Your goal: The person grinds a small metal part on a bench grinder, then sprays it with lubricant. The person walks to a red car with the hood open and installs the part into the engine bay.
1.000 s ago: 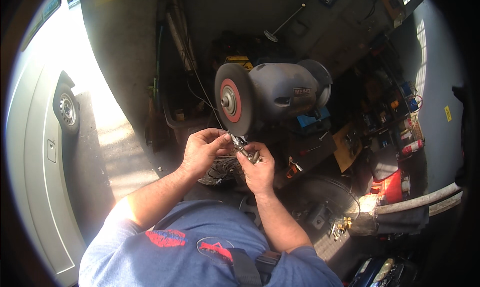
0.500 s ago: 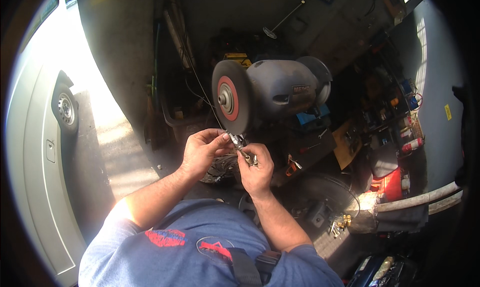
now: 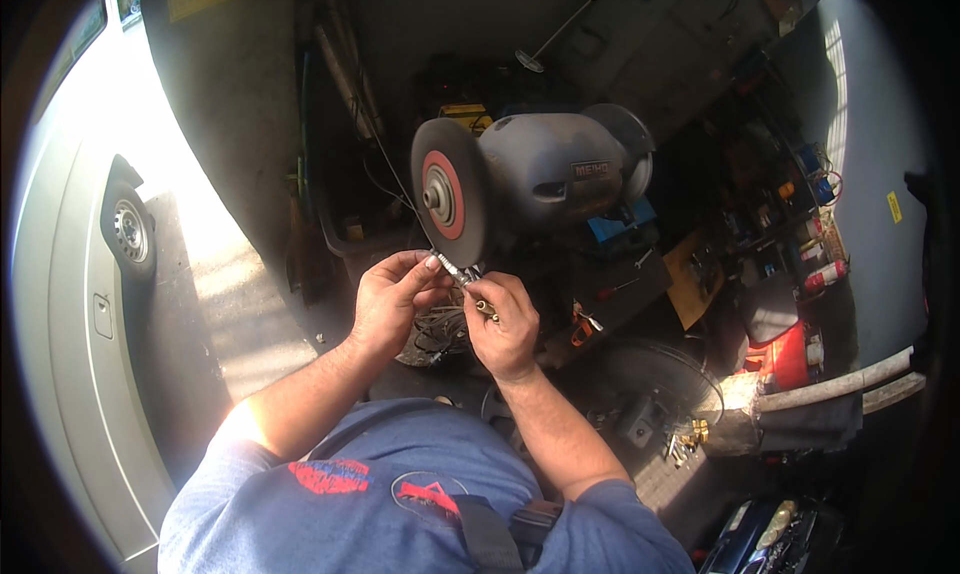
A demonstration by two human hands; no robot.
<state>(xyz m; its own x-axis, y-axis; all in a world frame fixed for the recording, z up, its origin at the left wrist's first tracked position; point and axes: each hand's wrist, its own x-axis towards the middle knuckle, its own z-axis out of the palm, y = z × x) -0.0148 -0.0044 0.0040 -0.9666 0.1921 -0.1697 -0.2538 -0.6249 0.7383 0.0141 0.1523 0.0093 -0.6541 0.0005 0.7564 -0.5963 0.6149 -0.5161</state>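
You hold a small metal part [image 3: 456, 272] by the grinding wheel [image 3: 473, 189].
Your right hand [image 3: 506, 324] curls closed around its nearer end; your left hand [image 3: 393, 292] pinches the farther end, close to the wheel's lower rim, contact unclear. Right of the wheel sits the grey motor [image 3: 553, 162].

The head camera, the left one of a pair, is sitting above the person's chest and looking steeply down and forward, past the shirt [image 3: 330, 524] filling the lower edge, to the left hand [image 3: 390, 294] and right hand [image 3: 505, 329] close by, near the middle. Just beyond them it is facing the grinder [image 3: 555, 169], seeing its left end and its upper side, with the bench [image 3: 632, 306] edge slanting below. The fisheye lens is bending outer lines, taking in the vehicle [image 3: 60, 324] far left and the wall [image 3: 880, 284] far right.
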